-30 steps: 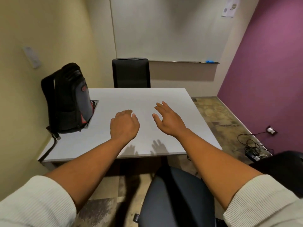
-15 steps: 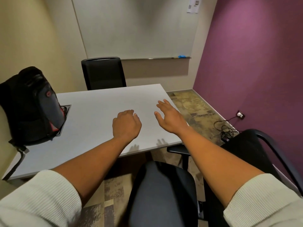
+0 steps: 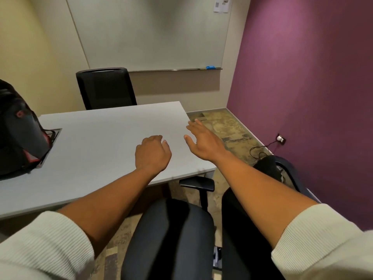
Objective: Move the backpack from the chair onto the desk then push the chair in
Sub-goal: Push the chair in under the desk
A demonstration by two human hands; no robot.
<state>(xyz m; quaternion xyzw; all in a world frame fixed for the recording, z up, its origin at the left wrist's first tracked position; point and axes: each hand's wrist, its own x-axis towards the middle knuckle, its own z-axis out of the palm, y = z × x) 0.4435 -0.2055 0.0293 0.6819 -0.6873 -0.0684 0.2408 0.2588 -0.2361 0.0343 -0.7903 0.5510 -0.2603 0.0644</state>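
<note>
While the backpack (image 3: pixel 19 130) stands on the worktop (image 3: pixel 105 138) well left of both, the left hand (image 3: pixel 152 154) is loosely curled, the right hand (image 3: pixel 203 141) spread, each empty.

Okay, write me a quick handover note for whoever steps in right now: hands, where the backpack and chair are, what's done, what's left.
Left hand: loosely curled above the desk, holding nothing.
Right hand: open, fingers spread, by the desk's right edge, holding nothing.
Backpack: standing on the desk's far left, partly out of frame.
Chair: pulled out from the desk, seat bare.
Done: backpack on the desk.
Left: push the chair in.
</note>
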